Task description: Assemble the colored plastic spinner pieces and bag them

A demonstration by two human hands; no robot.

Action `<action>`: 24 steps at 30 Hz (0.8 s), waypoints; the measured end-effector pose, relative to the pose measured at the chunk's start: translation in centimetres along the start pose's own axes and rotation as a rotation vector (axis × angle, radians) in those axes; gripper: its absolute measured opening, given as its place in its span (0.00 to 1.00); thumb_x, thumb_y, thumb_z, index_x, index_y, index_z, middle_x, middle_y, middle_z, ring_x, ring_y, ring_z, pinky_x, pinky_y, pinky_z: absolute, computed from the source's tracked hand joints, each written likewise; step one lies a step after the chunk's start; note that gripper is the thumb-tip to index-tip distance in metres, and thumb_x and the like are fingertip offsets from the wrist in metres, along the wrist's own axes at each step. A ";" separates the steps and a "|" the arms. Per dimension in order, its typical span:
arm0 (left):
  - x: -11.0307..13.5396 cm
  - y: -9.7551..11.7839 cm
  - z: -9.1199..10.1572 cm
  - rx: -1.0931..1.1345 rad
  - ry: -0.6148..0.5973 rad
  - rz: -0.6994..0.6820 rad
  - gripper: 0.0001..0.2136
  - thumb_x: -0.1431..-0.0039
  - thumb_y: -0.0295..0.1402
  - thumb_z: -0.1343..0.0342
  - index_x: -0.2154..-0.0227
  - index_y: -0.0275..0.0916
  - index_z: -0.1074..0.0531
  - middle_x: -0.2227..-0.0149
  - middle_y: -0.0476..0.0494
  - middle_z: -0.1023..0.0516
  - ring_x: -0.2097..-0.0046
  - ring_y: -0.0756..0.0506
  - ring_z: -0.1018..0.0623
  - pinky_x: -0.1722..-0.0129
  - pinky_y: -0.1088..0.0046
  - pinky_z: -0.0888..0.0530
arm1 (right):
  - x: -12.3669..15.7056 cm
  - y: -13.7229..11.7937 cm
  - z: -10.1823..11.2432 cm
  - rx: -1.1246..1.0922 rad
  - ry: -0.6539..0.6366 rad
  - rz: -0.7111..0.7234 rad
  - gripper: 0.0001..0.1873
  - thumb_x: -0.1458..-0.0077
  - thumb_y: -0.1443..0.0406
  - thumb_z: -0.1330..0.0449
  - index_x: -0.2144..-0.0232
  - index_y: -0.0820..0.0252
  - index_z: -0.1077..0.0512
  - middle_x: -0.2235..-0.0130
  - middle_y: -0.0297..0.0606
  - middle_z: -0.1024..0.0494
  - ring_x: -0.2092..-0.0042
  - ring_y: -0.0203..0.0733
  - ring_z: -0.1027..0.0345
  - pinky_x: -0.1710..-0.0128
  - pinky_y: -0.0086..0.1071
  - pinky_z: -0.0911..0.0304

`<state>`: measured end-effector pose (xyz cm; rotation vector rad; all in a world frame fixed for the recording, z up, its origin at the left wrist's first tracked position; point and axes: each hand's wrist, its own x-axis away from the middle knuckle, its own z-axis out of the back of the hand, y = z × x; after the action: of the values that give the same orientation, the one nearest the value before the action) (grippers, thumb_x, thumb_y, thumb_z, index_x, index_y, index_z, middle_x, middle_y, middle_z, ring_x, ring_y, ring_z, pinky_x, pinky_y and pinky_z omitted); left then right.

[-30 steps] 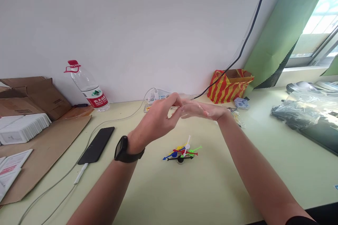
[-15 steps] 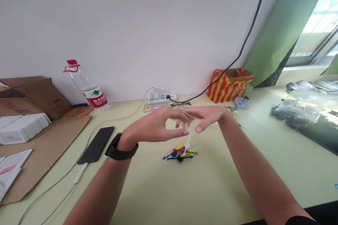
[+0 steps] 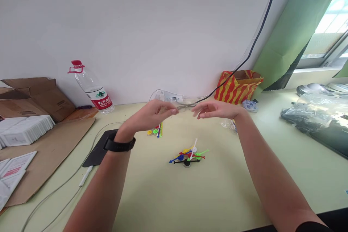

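Note:
My left hand [image 3: 156, 115] hovers above the table with thumb and fingertips pinched together. Whatever it may hold is too small to make out. To its right, my right hand [image 3: 217, 109] is held apart from it, fingers stretched and slightly bent, with nothing visible in them. Below and between them lies a pile of plastic arrow spinners [image 3: 187, 163] in black, blue, red, yellow, green and white. Beneath my left hand rests a second group of small coloured plastic pieces [image 3: 155, 132], partly hidden by the hand. Thin-rimmed eyeglasses [image 3: 187, 106] lie behind the fingertips.
A black phone [image 3: 95, 154] on a white cable lies at left, partly behind my wrist. Further left are a water bottle [image 3: 100, 96], a cardboard box [image 3: 40, 96] and stacked white tiles [image 3: 27, 130]. At right stand a striped bag [image 3: 239, 87] and plastic-wrapped items [image 3: 312, 112].
My hands have drawn apart, the left one moving left and up, the right one slightly right and up. The left fingers have closed to a pinch. The small pieces under it now show.

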<state>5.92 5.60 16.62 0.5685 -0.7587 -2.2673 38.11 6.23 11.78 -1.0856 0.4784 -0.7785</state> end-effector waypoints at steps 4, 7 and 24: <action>-0.4 -1.5 0.1 0.421 0.056 0.054 0.19 0.34 0.50 0.42 0.55 0.39 0.20 0.50 0.38 0.17 0.48 0.38 0.18 0.43 0.55 0.23 | -0.5 0.2 0.0 0.009 0.166 -0.016 0.23 0.46 0.50 0.30 0.53 0.57 0.19 0.51 0.45 0.18 0.51 0.48 0.27 0.48 0.43 0.33; -0.6 -2.2 -0.1 0.588 0.100 0.092 0.19 0.35 0.50 0.39 0.55 0.39 0.20 0.47 0.35 0.18 0.46 0.36 0.18 0.39 0.51 0.25 | -1.0 0.0 -0.5 0.031 0.173 -0.026 0.22 0.47 0.48 0.31 0.58 0.58 0.19 0.56 0.45 0.17 0.56 0.47 0.28 0.53 0.42 0.34; -0.9 -3.5 -0.1 0.748 0.104 0.132 0.21 0.31 0.49 0.44 0.46 0.39 0.23 0.43 0.31 0.21 0.43 0.34 0.20 0.42 0.51 0.23 | -1.0 -0.8 -0.9 -0.004 0.090 -0.020 0.21 0.53 0.51 0.26 0.62 0.59 0.17 0.60 0.44 0.16 0.56 0.47 0.25 0.54 0.40 0.33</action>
<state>5.02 8.33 14.41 0.9276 -1.5482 -1.7691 36.57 6.24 12.10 -1.0636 0.5467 -0.8468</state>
